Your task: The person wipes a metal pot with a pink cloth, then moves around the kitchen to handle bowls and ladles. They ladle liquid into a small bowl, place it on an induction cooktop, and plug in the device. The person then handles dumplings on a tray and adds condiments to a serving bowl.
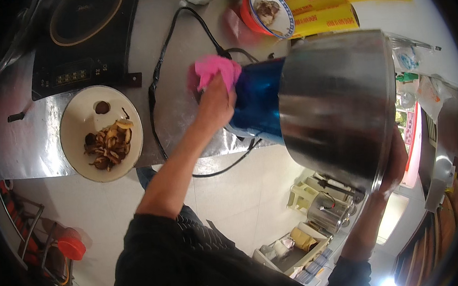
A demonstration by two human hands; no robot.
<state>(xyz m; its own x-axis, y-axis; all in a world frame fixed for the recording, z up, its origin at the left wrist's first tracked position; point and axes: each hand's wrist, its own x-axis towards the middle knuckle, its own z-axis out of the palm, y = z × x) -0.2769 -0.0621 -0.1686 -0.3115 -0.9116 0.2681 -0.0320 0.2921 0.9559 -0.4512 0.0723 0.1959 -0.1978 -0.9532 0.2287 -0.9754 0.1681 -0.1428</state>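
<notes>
A crumpled pink cloth [224, 70] is gripped in my left hand [215, 106]. That hand and cloth are against the end of a glossy blue body [259, 98], which looks like an appliance base. A large stainless-steel drum [335, 105] adjoins the blue body on the right, its rim towards the right side. My right hand [397, 162] holds the drum at its rim end, with some fingers hidden behind the metal. A black power cord [155, 80] loops across the steel counter [180, 126] and hangs over its front edge.
An enamel bowl [71, 133] with brown sliced pieces sits at the counter's front edge. Behind it lies an induction cooktop [43, 64]. A blue-rimmed bowl [283, 10] and yellow boxes [320, 21] are at the back. On the floor stand a plastic stool [303, 196] and a crate [273, 264].
</notes>
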